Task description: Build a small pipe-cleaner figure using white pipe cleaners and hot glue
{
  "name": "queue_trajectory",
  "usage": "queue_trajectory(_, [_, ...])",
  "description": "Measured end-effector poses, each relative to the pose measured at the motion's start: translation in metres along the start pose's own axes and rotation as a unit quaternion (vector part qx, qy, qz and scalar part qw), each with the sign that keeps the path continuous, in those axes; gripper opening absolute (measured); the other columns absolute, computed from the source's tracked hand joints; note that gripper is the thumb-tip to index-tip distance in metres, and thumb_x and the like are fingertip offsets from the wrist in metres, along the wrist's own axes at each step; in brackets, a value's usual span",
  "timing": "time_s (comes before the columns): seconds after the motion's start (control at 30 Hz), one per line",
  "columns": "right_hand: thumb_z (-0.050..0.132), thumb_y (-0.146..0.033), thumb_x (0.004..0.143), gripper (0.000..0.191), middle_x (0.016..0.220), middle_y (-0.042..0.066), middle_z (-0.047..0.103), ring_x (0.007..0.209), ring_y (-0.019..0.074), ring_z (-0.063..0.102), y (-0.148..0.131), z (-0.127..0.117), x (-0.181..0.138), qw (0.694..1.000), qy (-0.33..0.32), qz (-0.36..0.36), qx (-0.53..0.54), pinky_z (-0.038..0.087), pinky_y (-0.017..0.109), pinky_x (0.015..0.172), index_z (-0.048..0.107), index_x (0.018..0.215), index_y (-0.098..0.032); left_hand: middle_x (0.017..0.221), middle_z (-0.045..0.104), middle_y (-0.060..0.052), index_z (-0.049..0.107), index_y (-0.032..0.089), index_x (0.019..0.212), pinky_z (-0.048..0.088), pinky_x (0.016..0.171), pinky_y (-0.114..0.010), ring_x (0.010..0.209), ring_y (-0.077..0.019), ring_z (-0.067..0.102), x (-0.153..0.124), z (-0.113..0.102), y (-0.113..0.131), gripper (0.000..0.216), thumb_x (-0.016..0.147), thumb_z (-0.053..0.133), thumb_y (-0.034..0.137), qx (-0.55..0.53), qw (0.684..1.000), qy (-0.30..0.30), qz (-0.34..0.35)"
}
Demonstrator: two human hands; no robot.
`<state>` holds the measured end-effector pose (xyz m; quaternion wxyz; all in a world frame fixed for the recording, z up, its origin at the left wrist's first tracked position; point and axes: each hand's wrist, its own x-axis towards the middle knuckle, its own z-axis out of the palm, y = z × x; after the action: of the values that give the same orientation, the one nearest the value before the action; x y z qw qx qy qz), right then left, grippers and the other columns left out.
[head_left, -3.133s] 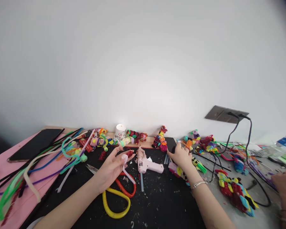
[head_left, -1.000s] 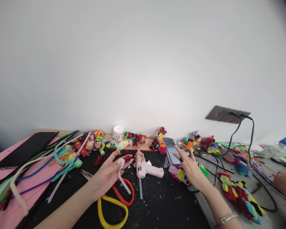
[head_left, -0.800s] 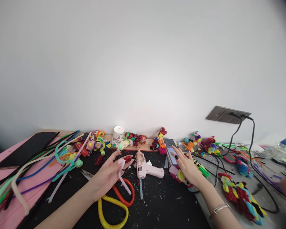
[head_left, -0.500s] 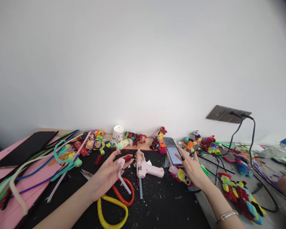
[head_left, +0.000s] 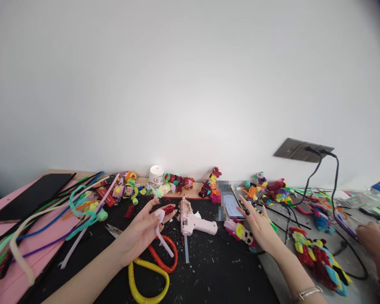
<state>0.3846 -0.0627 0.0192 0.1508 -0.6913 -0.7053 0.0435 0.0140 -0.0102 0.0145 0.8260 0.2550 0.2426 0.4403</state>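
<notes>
My left hand (head_left: 142,230) lies palm up over the black mat (head_left: 209,274), its fingers pinching a small red glittery piece (head_left: 169,209) and a pale pink pipe cleaner (head_left: 162,236) that hangs down. My right hand (head_left: 259,226) is flat with fingers spread, its fingertips touching a lit phone (head_left: 232,205) that lies on the table. A pink glue gun (head_left: 193,223) rests between the two hands. Red and yellow scissors (head_left: 152,270) lie under my left wrist.
Long pipe cleaners (head_left: 50,219) spread over a pink sheet on the left, by a dark tablet (head_left: 28,196). Colourful pipe-cleaner figures (head_left: 177,182) and a white cup (head_left: 156,175) line the wall. Black cables (head_left: 332,202) run from a wall socket. Another person's hand (head_left: 375,242) is at right.
My right hand drew back from the phone's far end, the screen lit up, and the fingertips now rest on its near edge. My left hand stays put.
</notes>
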Motion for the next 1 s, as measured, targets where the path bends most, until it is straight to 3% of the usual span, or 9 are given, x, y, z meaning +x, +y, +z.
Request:
queue_trajectory(0.17, [0.011, -0.038, 0.099, 0.053, 0.131, 0.008, 0.059, 0.135, 0.0263, 0.036, 0.001, 0.000, 0.011, 0.999, 0.042, 0.005, -0.004, 0.008, 0.068, 0.109, 0.009, 0.151, -0.025, 0.090, 0.066, 0.000, 0.048, 0.024, 0.109, 0.049, 0.064, -0.017, 0.106, -0.0222, 0.065, 0.000, -0.001, -0.001, 0.040, 0.078, 0.070, 0.012, -0.005, 1.000, 0.011, 0.002])
queue_trajectory(0.33, [0.011, -0.040, 0.099, 0.054, 0.138, 0.010, 0.052, 0.137, 0.0277, 0.033, 0.000, 0.005, 0.022, 0.999, 0.028, 0.009, -0.025, 0.011, 0.069, 0.108, 0.014, 0.150, -0.025, 0.084, 0.066, 0.001, 0.048, 0.024, 0.110, 0.049, 0.063, -0.018, 0.106, -0.0230, 0.064, 0.001, -0.002, -0.002, 0.042, 0.077, 0.071, 0.011, -0.014, 1.000, 0.016, 0.002])
queue_trajectory(0.57, [0.010, -0.040, 0.099, 0.053, 0.143, 0.009, 0.045, 0.135, 0.0276, 0.037, 0.004, 0.002, 0.013, 0.999, 0.043, 0.007, -0.025, 0.008, 0.070, 0.108, 0.008, 0.151, -0.028, 0.080, 0.064, 0.002, 0.049, 0.025, 0.108, 0.048, 0.063, -0.018, 0.103, -0.0216, 0.066, 0.001, -0.002, 0.000, 0.040, 0.077, 0.071, 0.012, -0.014, 1.000, 0.019, 0.004])
queue_trajectory(0.83, [0.011, -0.043, 0.098, 0.055, 0.129, 0.009, 0.060, 0.134, 0.0295, 0.037, -0.001, 0.003, -0.003, 1.000, 0.005, 0.003, 0.000, 0.006, 0.071, 0.107, 0.011, 0.151, -0.027, 0.084, 0.065, 0.001, 0.051, 0.024, 0.107, 0.049, 0.064, -0.017, 0.106, -0.0223, 0.064, 0.001, -0.003, -0.001, 0.039, 0.077, 0.072, 0.014, -0.022, 1.000, 0.009, 0.000])
queue_trajectory(1.0, [0.008, -0.042, 0.098, 0.056, 0.129, 0.008, 0.061, 0.134, 0.0277, 0.037, -0.006, -0.001, -0.001, 0.999, 0.035, 0.000, 0.023, 0.005, 0.070, 0.108, 0.004, 0.151, -0.027, 0.081, 0.065, 0.002, 0.050, 0.025, 0.107, 0.048, 0.063, -0.017, 0.107, -0.0224, 0.064, 0.002, -0.004, -0.001, 0.039, 0.077, 0.072, 0.013, -0.026, 1.000, 0.002, -0.001])
